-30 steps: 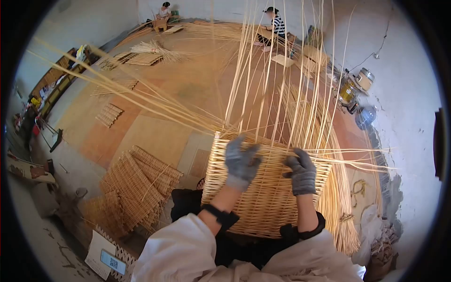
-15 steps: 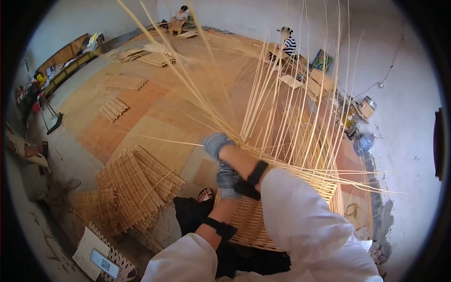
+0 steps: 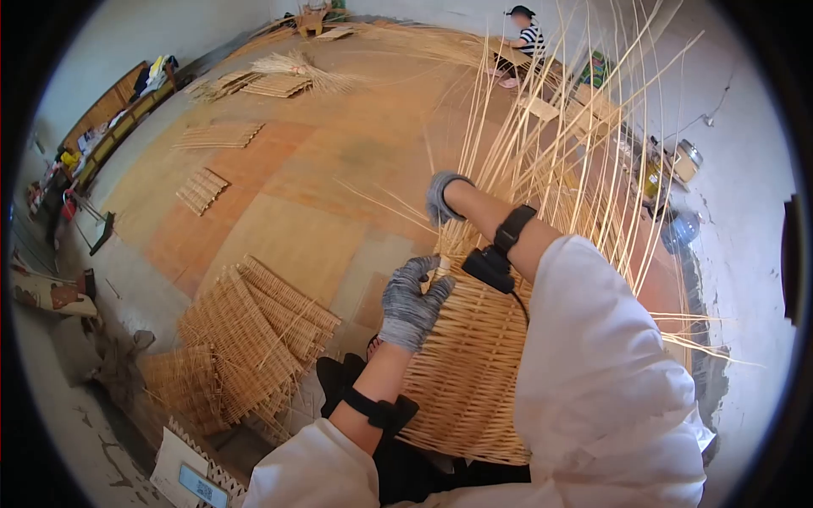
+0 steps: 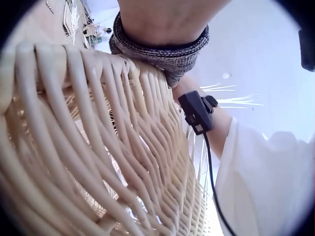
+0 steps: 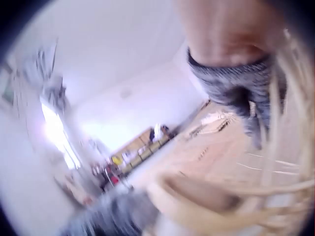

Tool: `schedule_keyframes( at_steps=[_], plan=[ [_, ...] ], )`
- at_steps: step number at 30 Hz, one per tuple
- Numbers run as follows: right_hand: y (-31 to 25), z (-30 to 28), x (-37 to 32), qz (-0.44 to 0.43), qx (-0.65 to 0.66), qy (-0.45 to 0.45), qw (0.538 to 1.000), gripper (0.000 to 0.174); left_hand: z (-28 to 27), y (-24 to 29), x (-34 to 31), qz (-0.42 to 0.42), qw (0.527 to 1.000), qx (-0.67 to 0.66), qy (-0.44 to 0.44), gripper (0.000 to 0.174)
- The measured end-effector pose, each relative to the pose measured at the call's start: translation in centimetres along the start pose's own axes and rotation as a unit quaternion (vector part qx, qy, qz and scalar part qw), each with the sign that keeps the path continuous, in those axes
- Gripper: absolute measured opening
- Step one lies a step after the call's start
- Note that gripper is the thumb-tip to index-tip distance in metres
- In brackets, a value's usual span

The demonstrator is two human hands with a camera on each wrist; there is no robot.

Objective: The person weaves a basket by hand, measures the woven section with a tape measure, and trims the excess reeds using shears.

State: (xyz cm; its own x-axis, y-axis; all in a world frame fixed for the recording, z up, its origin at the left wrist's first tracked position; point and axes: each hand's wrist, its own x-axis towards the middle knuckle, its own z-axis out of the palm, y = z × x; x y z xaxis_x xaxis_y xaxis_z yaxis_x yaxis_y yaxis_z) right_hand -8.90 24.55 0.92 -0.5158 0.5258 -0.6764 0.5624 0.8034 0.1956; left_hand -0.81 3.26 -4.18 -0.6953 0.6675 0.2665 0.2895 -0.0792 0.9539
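A woven wicker panel leans at the person's lap, long loose wicker strands rising from its top edge. The grey-gloved left hand grips the panel's upper left corner, thumb on the near face. Just above that corner, the gloved right hand is curled round strands where they leave the weave; its forearm crosses over the panel. In the left wrist view, the weave fills the lower left and the glove cuff shows above it. Blur softens the right wrist view, where gloved fingers hang beside strands.
Finished woven panels lie stacked on the floor at left. A phone rests on a sheet at the lower left. Another person sits at the back among flat wicker pieces. A blue water jug stands by the right wall.
The right hand has crossed from the panel's right side to its left corner, then risen slightly. Long strands that pointed left now lean up and right. The left hand has moved down to the corner.
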Motion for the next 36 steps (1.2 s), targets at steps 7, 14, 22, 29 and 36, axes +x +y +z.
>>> schedule_keyframes(
  at_steps=[7,14,22,29,36],
  plan=[
    [1.6,3.0,-6.2,-0.436,-0.305,0.130,0.837,0.027,0.2,1.3,-1.7,-0.083,0.989,-0.124,-0.004,0.025],
    [3.0,4.2,-4.7,-0.394,0.192,-0.043,0.898,0.039,0.8,0.5,-1.6,-0.053,0.996,-0.064,0.018,0.023],
    [2.7,3.4,-11.3,-0.191,0.592,-0.071,0.780,0.030,0.3,0.0,-0.8,-0.023,0.997,-0.078,0.008,0.025],
    [2.0,11.0,-17.8,-0.314,0.338,0.511,0.725,0.009,-0.6,-1.2,0.2,-0.114,0.916,-0.371,-0.102,0.022],
    [3.0,20.9,-20.8,-0.194,0.858,0.388,0.274,0.017,-0.2,-0.8,-0.2,-0.003,0.976,-0.216,-0.018,0.019]
  ],
)
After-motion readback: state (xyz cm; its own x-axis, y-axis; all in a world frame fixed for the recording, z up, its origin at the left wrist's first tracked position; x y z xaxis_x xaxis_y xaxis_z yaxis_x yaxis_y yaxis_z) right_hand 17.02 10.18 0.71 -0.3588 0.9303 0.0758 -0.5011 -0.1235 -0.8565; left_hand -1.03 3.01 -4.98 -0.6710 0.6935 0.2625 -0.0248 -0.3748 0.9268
